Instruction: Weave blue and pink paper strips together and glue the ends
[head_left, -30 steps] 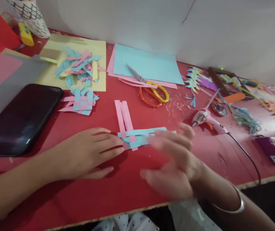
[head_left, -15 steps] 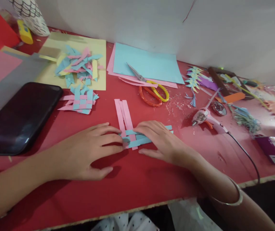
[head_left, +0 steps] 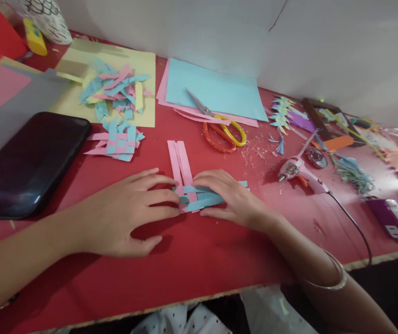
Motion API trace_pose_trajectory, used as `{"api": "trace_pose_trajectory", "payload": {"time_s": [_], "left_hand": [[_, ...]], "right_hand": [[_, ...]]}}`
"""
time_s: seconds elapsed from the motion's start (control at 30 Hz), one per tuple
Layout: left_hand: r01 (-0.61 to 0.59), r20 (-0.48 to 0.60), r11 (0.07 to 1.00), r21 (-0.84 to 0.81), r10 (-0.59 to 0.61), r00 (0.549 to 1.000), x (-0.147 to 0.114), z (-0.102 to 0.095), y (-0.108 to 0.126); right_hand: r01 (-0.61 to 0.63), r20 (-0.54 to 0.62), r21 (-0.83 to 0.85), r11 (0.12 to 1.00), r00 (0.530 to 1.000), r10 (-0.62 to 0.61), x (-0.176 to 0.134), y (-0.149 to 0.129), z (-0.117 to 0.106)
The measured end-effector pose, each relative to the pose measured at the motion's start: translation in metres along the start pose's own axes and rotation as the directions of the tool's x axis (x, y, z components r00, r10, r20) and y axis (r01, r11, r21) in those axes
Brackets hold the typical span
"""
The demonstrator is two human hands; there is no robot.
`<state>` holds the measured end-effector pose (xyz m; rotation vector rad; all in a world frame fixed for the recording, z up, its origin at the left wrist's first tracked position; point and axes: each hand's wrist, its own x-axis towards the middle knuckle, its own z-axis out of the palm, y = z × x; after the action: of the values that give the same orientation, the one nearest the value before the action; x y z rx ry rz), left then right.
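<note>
Two pink paper strips (head_left: 184,162) stand upright side by side on the red table, crossed at their lower ends by blue paper strips (head_left: 205,200) in a small weave. My left hand (head_left: 132,208) lies palm down with its fingers spread, its fingertips touching the weave's left edge and its thumb apart on the table side. From the right, my right hand (head_left: 231,197) rests over the blue strips, index finger along the upper one and thumb below the lower one. The blue strips' middle is hidden under that hand; their far ends show beyond it.
Woven blue and pink pieces (head_left: 120,143) lie beside a black phone (head_left: 35,162). Cut strips (head_left: 118,88) are heaped on yellow paper (head_left: 146,65). Scissors (head_left: 216,120) rest on blue sheets (head_left: 216,88). A corded glue gun (head_left: 301,174) and a tray (head_left: 319,116) are at right.
The two pink strips sit closer together at their upper ends. My right hand has shifted slightly left over the blue strips; my left hand stays at the weave. The view has moved a little.
</note>
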<state>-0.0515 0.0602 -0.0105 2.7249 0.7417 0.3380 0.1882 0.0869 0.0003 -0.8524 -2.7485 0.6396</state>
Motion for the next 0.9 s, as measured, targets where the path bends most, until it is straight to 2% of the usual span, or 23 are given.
{"api": "trace_pose_trajectory", "payload": {"time_s": [0.43, 0.9], "left_hand": [[0.041, 0.015, 0.999, 0.02, -0.042, 0.999, -0.0008, -0.0011, 0.0023], [0.003, 0.016, 0.999, 0.04, -0.004, 1.0, -0.0008, -0.0009, 0.0013]], "right_hand": [[0.054, -0.015, 0.014, 0.998, 0.998, -0.054, 0.0046, 0.0007, 0.0017], [0.041, -0.03, 0.029, 0.999, 0.999, -0.04, 0.0057, -0.0015, 0.0051]]}}
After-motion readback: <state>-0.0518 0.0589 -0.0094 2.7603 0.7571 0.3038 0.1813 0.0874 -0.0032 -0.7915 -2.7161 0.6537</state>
